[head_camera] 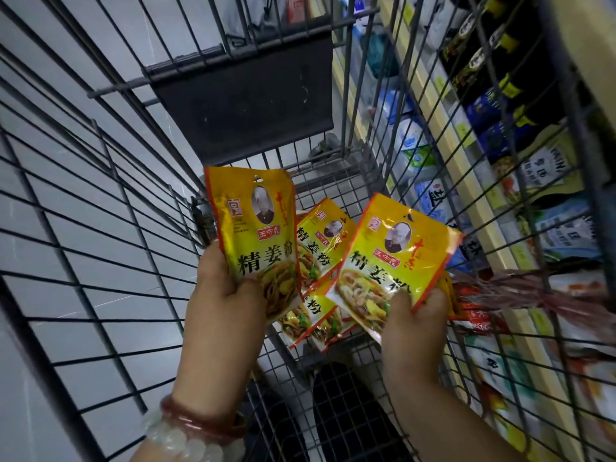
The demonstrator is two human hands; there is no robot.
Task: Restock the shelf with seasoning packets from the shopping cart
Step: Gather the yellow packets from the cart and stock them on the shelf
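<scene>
both hands (223, 295) grip yellow packets (258, 228); cart wire (100, 201) perhaps crowds them.

— What lies beyond the wire on the left?
— Grey floor tiles (50, 161).
— And at the wrist?
— A reddish bangle (196, 423) beside a pale bead bracelet (173, 441).
— Anything up front?
— A dark flap (246, 105), tilted, and dark bottles (483, 55) upper right.

The floor (66, 161) is of pale grey tiles with thin joints, seen through dark wire bars. On the right runs a store shelving unit (443, 135) with cream-yellow edges, filled with blue-white bags (413, 151) and dark packages (483, 61). The light is dim and even
</scene>
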